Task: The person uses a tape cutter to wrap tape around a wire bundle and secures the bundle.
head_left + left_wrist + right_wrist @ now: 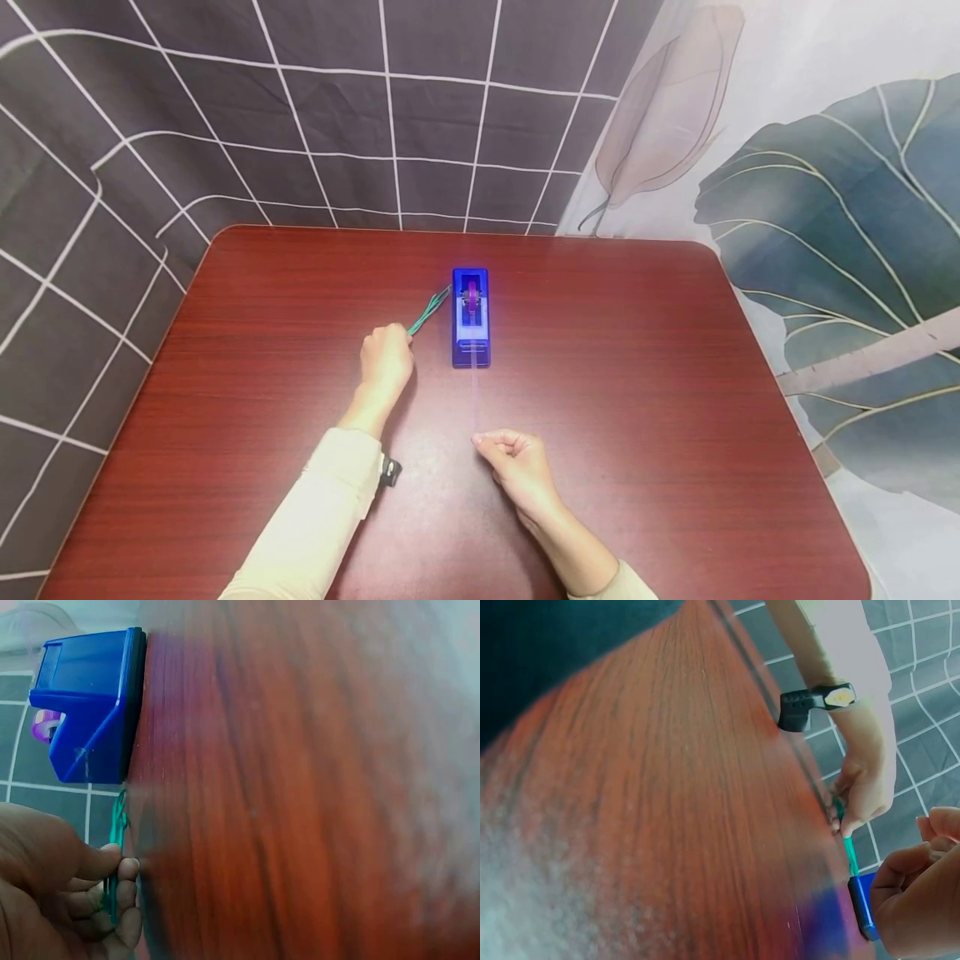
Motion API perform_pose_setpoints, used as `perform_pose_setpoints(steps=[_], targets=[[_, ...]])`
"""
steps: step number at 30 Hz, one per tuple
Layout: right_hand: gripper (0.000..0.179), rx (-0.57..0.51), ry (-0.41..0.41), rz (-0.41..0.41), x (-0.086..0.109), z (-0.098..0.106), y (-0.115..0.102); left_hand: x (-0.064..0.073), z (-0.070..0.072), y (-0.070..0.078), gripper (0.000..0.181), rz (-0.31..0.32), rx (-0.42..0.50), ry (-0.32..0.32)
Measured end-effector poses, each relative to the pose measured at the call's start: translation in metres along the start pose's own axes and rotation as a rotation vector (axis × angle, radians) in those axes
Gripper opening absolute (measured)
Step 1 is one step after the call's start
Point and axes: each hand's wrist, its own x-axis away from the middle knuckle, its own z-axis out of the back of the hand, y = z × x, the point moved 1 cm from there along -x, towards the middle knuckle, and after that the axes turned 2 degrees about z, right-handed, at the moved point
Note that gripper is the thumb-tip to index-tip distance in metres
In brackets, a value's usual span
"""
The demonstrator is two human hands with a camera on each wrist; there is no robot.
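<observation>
A blue tape dispenser [471, 333] with a purple-cored roll [472, 297] sits on the table. From its front edge a strip of clear tape [475, 396] runs toward the right hand [522, 473], which pinches the free end between thumb and index finger. To the left of the dispenser, the left hand [387, 357] holds a bundle of thin green strands [430, 311], perhaps cord. In the left wrist view, thumb and fingers close round these green strands [118, 825]. Their far end reaches close to the dispenser [90, 667]; whether they touch cannot be told.
The reddish-brown wooden table [637, 358] extends on both sides of the hands. Behind it and to the left hangs a dark grey curtain [322, 108] with a white grid; a leaf-patterned one [825, 217] hangs at the right. A black band [390, 471] circles the left wrist.
</observation>
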Motion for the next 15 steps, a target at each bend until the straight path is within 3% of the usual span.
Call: perform_pose_setpoints(steps=[9,15], targets=[[0.026,0.008,0.000,0.000,0.000,0.000,0.001,0.005,0.008,-0.011,0.007,0.048,0.021,0.036],[0.026,0.005,0.002,-0.009,0.000,-0.001,-0.001,0.008,0.013,-0.016,0.010,0.044,0.015,0.038]])
